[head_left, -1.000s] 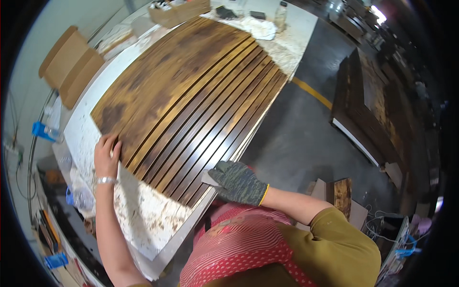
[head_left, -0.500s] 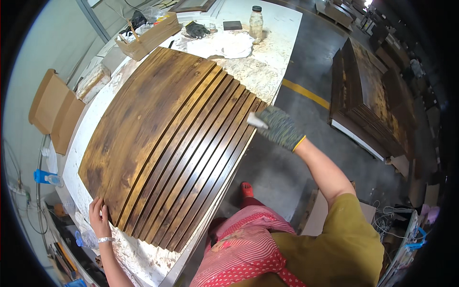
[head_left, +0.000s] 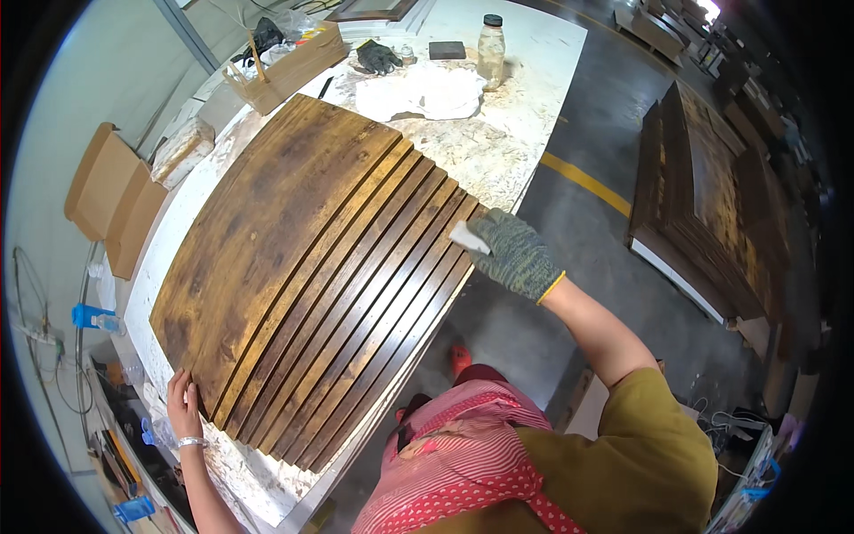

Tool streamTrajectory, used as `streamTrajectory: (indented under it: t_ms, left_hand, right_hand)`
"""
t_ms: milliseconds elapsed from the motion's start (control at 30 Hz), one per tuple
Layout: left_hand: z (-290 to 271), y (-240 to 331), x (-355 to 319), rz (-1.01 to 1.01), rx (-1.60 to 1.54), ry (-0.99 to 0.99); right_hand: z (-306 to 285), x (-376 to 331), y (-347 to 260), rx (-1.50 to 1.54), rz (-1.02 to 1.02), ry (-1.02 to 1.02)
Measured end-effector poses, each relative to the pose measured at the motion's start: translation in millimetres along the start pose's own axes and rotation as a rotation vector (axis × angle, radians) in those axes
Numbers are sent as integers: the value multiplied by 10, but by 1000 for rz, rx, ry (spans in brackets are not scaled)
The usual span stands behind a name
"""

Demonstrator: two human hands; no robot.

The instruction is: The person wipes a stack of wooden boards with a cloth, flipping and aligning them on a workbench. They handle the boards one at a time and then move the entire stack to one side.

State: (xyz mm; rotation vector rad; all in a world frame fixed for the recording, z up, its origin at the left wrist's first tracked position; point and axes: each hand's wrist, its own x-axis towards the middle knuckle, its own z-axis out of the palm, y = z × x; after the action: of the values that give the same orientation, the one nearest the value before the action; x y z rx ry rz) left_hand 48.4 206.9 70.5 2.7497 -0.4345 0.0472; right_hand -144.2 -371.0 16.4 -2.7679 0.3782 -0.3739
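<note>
A large dark-stained wooden panel (head_left: 302, 276) with a flat part and several raised slats lies across a white worktable (head_left: 525, 116). My right hand (head_left: 513, 254), in a grey knit glove, presses a small white cloth pad (head_left: 468, 238) against the far right corner of the slats. My bare left hand (head_left: 183, 405), with a bracelet at the wrist, rests on the panel's near left corner.
At the table's far end lie a white rag (head_left: 427, 92), a plastic bottle (head_left: 490, 39), a dark block (head_left: 447, 50), a glove (head_left: 378, 57) and a wooden box (head_left: 286, 71). Cardboard pieces (head_left: 116, 200) lean at the left. A stack of dark panels (head_left: 712, 196) stands on the floor at the right.
My right hand with the pad has slid along the slats from the near end to the far right corner. My left hand has stayed on the near left corner.
</note>
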Motion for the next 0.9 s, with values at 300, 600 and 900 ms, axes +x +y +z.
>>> streamTrajectory:
  t_ms: [300,600,900]
  left_hand:
    - [21,-48,2,63,17,16]
    - [26,-89,2,212,-4,41]
    - [-13,-239,47,379,-14,67]
  right_hand:
    - [101,-78,-108,38,-66,37]
    - [282,-331,-538,33,104,190]
    - [819,-1123,-2118,40,-118,190]
